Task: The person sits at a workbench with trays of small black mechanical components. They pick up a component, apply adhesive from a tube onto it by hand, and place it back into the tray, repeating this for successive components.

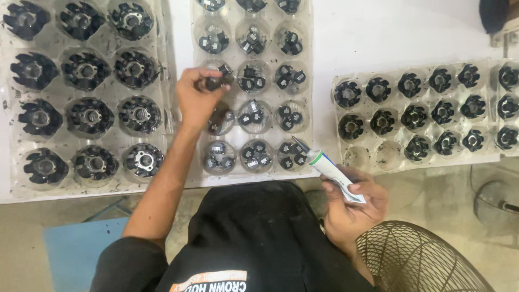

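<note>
Clearly you are only partway: your left hand (197, 97) is pinched around a small black part (216, 82), lifted just above the middle clear tray (184, 103), whose cups mostly hold clusters of the same small black parts. Your right hand (351, 203) is closed around a white tube (331, 168) with a green collar, held over the near edge of the white surface (378, 38), apart from the part. As I judge it, the tube has not yet met that part, and many parts in the tray wait untouched. On the right tray (351, 157) two near cups look empty while the others carry black round pieces; the left tray (162, 113) is full of larger black wheels. The tube's long axis runs diagonally, nozzle pointing up and to your left toward the middle tray, crimped tail in your palm.
</note>
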